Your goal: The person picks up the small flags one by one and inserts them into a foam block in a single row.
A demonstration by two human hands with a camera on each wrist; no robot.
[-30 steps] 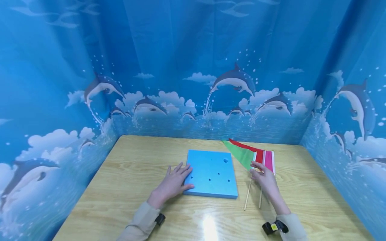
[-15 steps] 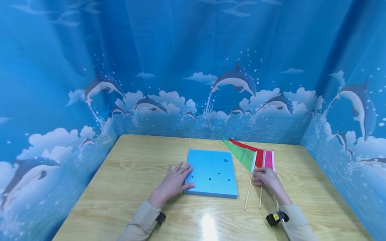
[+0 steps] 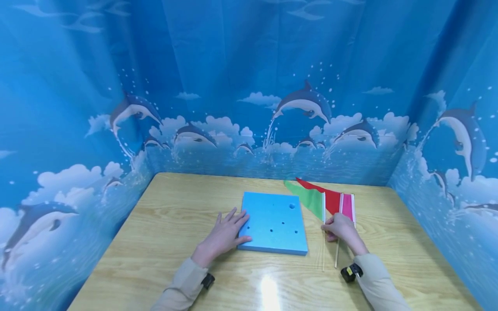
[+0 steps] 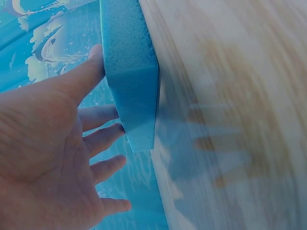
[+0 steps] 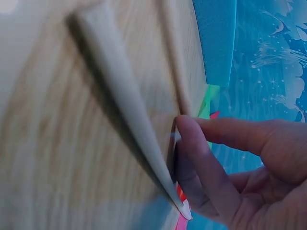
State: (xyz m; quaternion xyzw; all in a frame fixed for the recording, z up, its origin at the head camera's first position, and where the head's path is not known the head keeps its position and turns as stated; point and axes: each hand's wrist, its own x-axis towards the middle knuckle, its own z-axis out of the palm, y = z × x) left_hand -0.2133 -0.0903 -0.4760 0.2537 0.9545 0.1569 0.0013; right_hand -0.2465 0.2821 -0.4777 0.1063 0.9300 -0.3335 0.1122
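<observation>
A square blue foam block [image 3: 272, 218] with several round holes lies flat on the table. My left hand [image 3: 221, 235] rests at its left edge, fingers spread; the left wrist view shows thumb and fingertips touching the foam block [image 4: 132, 81]. To the right of it, my right hand [image 3: 341, 229] pinches the thin wooden stick of a green pennant flag [image 3: 314, 202] just below the cloth. In the right wrist view, thumb and index fingertip meet on that stick [image 5: 173, 57]. Beneath and beside the hand lie a red flag [image 3: 332, 202] and a pink flag [image 3: 347, 206], their sticks partly hidden.
The light wooden table [image 3: 186, 203] is enclosed by a blue curtain [image 3: 225, 86] printed with dolphins, which meets its back and side edges. Another flag's stick [image 5: 120, 91] lies close to the right fingers.
My right hand lowered from the green flag's cloth to its stick and pinched it. The green flag has swung more upright in the head view, its stick end shifting right. The left hand stayed put.
</observation>
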